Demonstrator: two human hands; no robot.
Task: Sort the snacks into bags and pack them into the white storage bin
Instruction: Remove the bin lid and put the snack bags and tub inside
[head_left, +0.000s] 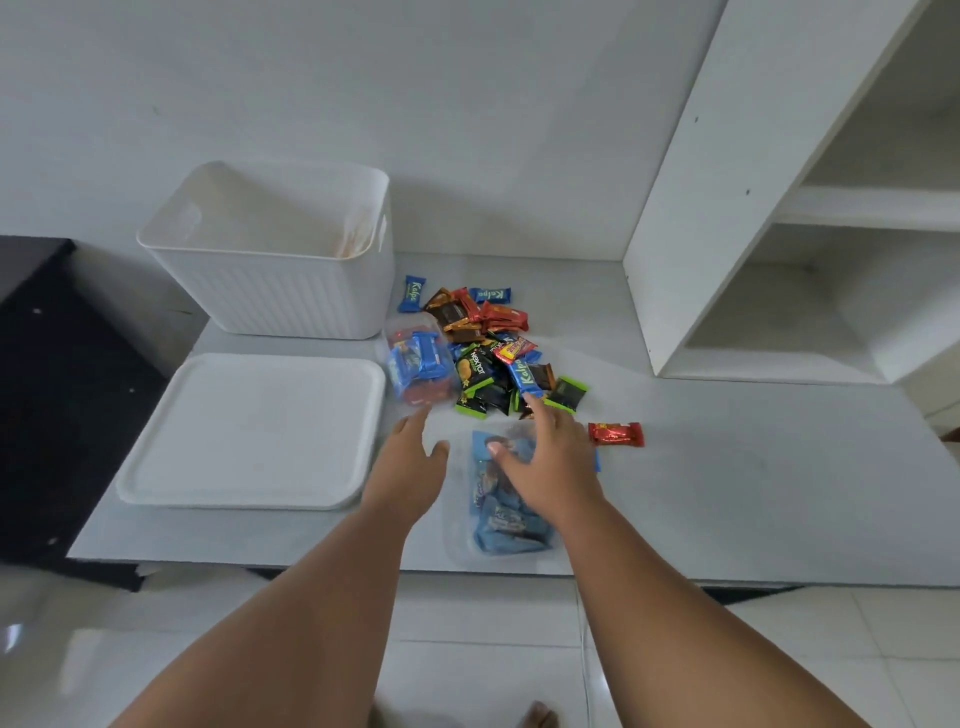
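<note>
Two clear bags are partly filled. The near bag (506, 514) lies flat at the table's front edge with blue wrappers inside. The far bag (418, 366) sits against the left side of the loose pile, holding blue wrappers over something red. Sealed or not: cannot tell.

The loose pile (493, 353) lies beyond the near bag, a mix of overlapping blue, orange-red, brown and black-and-green wrappers. Strays: one blue snack (412, 293) just beside the bin's right wall, and one red snack (615, 434) apart on the right.

The right hand (545, 460) is over the near bag with fingers straight and spread, forefinger at the pile's near edge by a blue wrapper; it holds nothing. The left hand (410, 457) is flat with fingers extended toward the far bag. Contact is too blurred to call; it holds nothing.

The white storage bin (270, 291) stands open at back left, and no bag shows inside from this angle. Its lid (254, 431) lies flat in front of it.

Judgement: sorting is begun but well short of half. Most snacks are loose, and packing into the bin has not started.

Outward: white table (727, 493), white shelf unit (701, 208) at right, dark cabinet (41, 389) at left.
</note>
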